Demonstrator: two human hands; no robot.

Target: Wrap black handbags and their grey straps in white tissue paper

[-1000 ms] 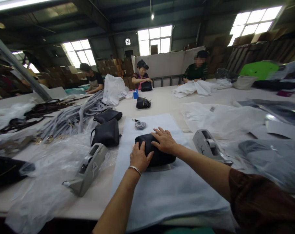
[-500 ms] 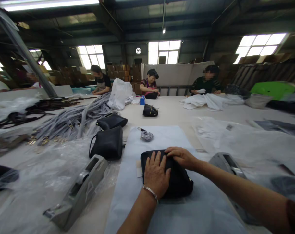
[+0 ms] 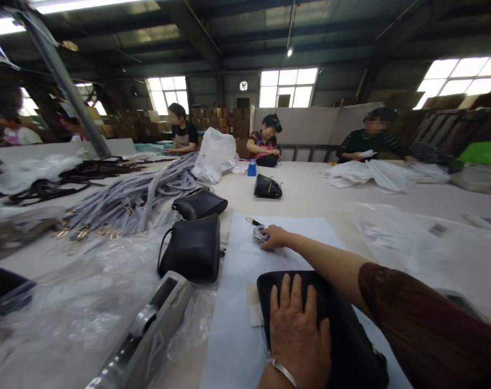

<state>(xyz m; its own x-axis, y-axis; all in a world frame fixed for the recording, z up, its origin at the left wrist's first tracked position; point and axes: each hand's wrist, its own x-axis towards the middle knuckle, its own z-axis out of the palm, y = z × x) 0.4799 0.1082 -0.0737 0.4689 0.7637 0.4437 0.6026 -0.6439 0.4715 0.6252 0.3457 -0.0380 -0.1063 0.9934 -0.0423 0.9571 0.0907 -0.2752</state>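
Head view, left to right: a grey tape dispenser (image 3: 148, 329) lies on crumpled clear plastic sheeting (image 3: 67, 302) at the near left of the desk (image 3: 310, 192), with a heap of grey straps (image 3: 135, 197) behind it. Next stands an upright black handbag (image 3: 192, 247), another black handbag (image 3: 199, 203) lying beyond it.

On the pale wrapping sheet (image 3: 237, 302) the left hand (image 3: 297, 329) rests flat, fingers spread, pressing on the black pouch bag (image 3: 330, 324); its grip is open, nothing clasped. The bag sits at the near end of the sheet, close to the desk's front edge. Further out, the right hand (image 3: 274, 237) has its fingers curled onto a small coiled grey strap (image 3: 258, 233) at the sheet's far end; whether it has truly pinched the coil I cannot tell.

Judging by this, the step in hand is fetching the strap while the bag is held steady; bringing it back calls for a short pull along the sheet. That lane looks open. Right of the arm lie clear plastic bags (image 3: 423, 243), and people work at the far edge.
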